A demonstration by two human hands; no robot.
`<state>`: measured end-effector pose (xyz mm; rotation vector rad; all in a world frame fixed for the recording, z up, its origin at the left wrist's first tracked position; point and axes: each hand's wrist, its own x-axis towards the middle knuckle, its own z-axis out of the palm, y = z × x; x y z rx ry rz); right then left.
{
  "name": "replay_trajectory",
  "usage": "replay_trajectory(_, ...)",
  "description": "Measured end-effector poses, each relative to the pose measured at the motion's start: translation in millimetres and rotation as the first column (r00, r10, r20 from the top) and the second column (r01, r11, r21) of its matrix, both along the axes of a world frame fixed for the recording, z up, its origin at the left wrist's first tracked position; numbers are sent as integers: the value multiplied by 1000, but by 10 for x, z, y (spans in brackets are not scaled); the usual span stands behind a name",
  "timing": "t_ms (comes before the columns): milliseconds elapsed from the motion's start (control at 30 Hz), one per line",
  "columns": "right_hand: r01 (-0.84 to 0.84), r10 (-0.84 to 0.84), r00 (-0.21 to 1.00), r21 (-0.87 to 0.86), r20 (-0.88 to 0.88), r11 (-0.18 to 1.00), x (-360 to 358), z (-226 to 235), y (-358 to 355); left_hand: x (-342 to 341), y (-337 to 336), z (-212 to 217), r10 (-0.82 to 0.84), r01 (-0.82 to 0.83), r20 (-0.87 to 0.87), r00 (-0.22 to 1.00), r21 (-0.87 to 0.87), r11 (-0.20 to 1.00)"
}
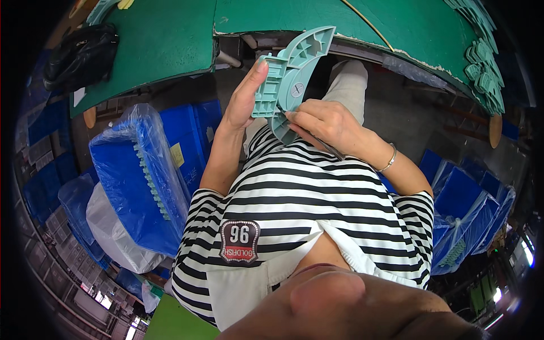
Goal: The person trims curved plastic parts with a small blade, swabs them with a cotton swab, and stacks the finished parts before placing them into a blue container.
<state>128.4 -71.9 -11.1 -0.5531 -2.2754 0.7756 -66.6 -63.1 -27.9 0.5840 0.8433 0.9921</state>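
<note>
A teal moulded plastic part with a curved arm, ribbed pockets and a round marked disc is held up in front of my striped shirt, beside the table's near edge. My left hand grips its ribbed block from the left, thumb on top. At the part's lower right side, my right hand is closed round a slim dark tool, whose rear end sticks out below the palm. The tool's tip is hidden by my fingers and the part, so its exact kind cannot be made out.
A green worktable spans the front. On it lie a black bag at left, a thin stick, and stacked teal parts at right. Plastic-lined blue bins stand on my left, with more blue bins on my right.
</note>
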Motion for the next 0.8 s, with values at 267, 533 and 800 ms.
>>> replay_trajectory(267, 11, -11, 1000, -9, -9, 1000, 10, 2, 6, -39, 9, -47, 23, -23, 106, 994, -1, 1000)
replay_trajectory(533, 29, -29, 1000, -1, -12, 1000, -4, -52, -5, -56, 24, -79, 11, -11, 157, 988, 1, 1000)
replay_trajectory(800, 50, -52, 998, -37, -33, 998, -47, -38, -13, -45, 24, -93, 33, -30, 127, 991, -23, 999)
